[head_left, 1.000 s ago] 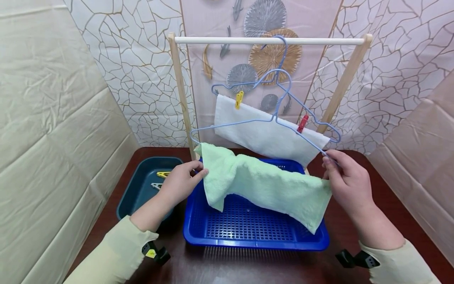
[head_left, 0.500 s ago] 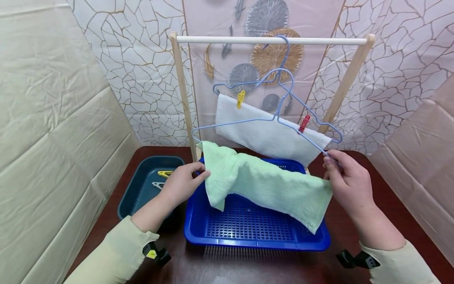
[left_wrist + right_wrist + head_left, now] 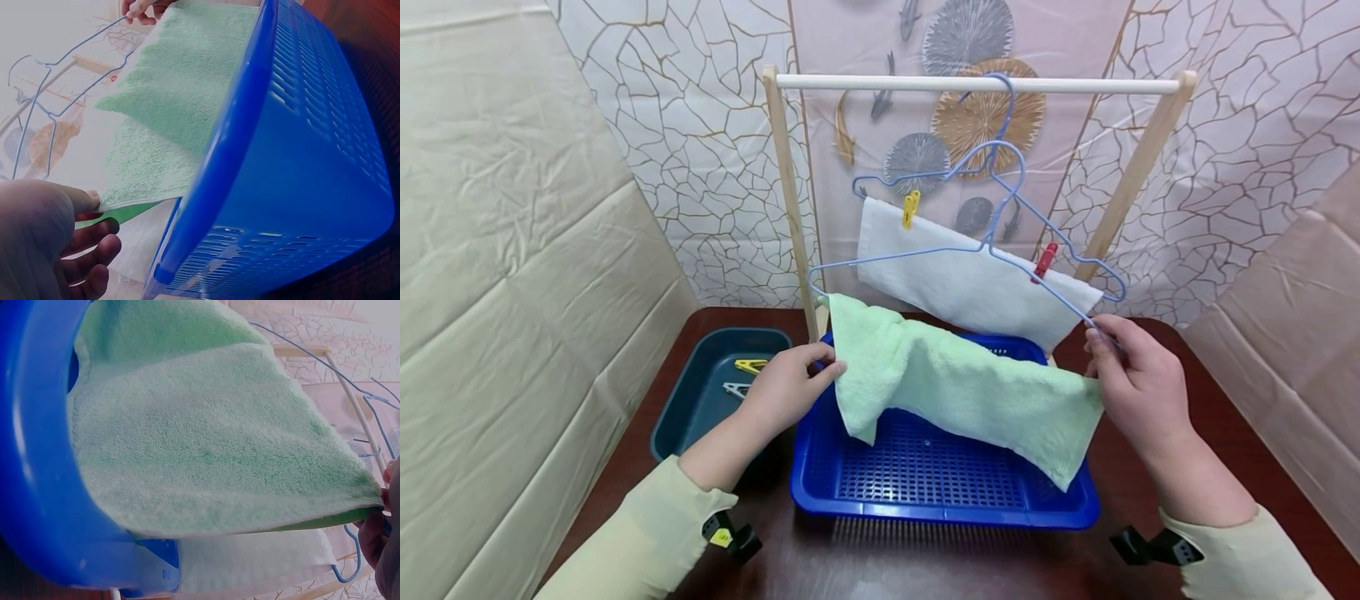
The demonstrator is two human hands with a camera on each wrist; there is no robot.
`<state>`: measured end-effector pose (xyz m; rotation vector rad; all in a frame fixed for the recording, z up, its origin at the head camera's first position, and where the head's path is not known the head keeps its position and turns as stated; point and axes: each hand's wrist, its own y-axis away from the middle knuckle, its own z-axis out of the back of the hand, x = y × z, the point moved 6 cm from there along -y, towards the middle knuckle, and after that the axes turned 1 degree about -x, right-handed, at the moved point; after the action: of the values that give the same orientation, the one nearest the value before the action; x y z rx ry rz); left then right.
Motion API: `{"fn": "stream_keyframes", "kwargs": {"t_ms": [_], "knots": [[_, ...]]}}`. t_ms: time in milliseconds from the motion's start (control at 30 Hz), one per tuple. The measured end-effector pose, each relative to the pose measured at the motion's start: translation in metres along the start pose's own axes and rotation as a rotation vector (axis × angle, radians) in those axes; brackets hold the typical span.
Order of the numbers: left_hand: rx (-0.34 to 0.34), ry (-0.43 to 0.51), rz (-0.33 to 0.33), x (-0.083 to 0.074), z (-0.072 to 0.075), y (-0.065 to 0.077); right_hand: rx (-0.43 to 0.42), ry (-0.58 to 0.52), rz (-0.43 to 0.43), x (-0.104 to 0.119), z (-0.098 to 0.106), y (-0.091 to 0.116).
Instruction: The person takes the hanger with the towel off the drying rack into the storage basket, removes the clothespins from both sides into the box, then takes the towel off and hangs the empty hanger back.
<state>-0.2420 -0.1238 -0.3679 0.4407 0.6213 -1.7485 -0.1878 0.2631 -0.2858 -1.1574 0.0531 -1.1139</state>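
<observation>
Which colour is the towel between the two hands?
The towel is pale green, seen best in the head view.

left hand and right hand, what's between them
The pale green towel stretches between them, with the blue basket below it, in the head view.

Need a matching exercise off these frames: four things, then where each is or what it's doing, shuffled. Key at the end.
Things
1. green towel
2. white towel
3. teal tray
4. right hand

Places and states
A. clipped to the rear hanger by a yellow peg and a red peg
B. gripping one end of the front hanger
C. left of the blue basket
D. one edge pinched by the left hand

Pairs: 1-D, 2-A, 3-C, 4-B
</observation>
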Motion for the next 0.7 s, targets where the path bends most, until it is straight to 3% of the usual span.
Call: {"fn": "stream_keyframes", "kwargs": {"t_ms": [700], "knots": [[-0.012, 0.056, 0.039, 0.0034, 0.0100, -0.0053, -0.005, -0.008, 0.055, 0.0046, -0.0010, -0.0003]]}}
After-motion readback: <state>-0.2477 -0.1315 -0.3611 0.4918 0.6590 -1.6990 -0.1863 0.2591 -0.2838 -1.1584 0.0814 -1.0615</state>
